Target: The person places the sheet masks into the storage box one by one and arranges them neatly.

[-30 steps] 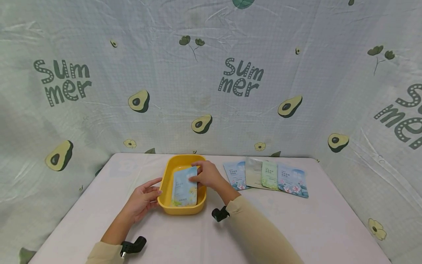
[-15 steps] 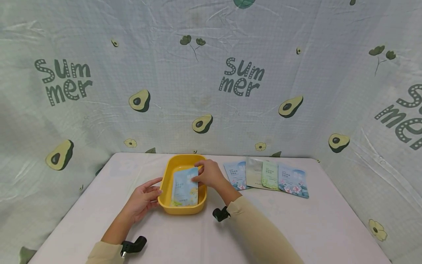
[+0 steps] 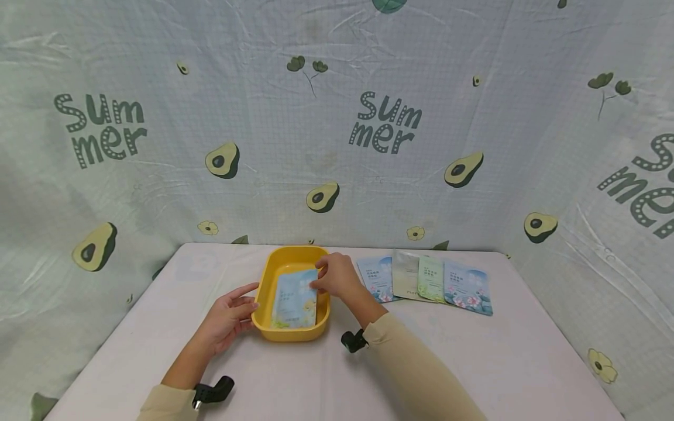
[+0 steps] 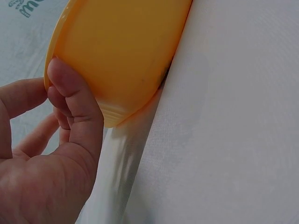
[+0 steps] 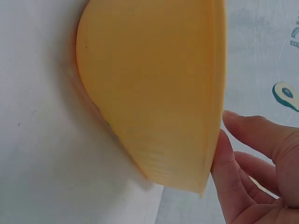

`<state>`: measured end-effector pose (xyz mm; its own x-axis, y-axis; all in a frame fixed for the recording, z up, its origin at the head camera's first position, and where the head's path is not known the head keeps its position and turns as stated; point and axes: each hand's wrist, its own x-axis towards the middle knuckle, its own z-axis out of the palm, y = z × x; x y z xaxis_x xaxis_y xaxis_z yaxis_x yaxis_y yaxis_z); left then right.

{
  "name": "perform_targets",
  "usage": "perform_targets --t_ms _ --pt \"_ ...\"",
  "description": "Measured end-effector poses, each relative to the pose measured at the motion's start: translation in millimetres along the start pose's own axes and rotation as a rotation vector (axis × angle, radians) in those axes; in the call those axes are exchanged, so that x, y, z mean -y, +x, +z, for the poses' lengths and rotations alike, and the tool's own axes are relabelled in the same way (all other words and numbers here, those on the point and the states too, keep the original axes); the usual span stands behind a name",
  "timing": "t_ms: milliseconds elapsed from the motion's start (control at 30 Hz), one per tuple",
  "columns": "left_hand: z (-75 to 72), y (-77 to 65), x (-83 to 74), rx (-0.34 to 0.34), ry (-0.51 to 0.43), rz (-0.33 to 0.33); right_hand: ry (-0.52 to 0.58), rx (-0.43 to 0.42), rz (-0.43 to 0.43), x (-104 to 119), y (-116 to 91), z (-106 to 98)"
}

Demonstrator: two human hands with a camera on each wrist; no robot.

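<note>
Light-blue sachet (image 3: 292, 304) laid printed side up inside yellow tray (image 3: 289, 336). Sachet's upper right edge overlapped by right hand (image 3: 339, 278), fingers bent near tray's right rim; whether sachet is pinched cannot be told. Tray rim pinched at left side between thumb and finger of left hand (image 3: 226, 321). Four packets (image 3: 429, 283) fanned, partly overlapped, on pale table (image 3: 295, 386) right of tray. Avocado-printed cloth (image 3: 263, 117) hung behind.
</note>
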<state>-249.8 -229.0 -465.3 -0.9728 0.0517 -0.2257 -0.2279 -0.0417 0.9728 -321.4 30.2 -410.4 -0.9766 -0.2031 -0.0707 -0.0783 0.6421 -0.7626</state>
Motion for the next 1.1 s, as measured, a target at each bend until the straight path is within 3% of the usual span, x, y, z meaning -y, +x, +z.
perform_targets --t_ms 167,667,1100 --pt "1.0 0.2 -0.3 -0.004 0.006 -0.002 0.000 -0.030 -0.002 -6 -3 -4" --pt "1.5 0.0 0.4 -0.012 0.030 0.000 0.242 -0.062 -0.001 -50 -26 -21" --pt "2.1 -2.1 0.4 -0.013 0.029 -0.004 0.296 -0.172 -0.072 -85 -40 -35"
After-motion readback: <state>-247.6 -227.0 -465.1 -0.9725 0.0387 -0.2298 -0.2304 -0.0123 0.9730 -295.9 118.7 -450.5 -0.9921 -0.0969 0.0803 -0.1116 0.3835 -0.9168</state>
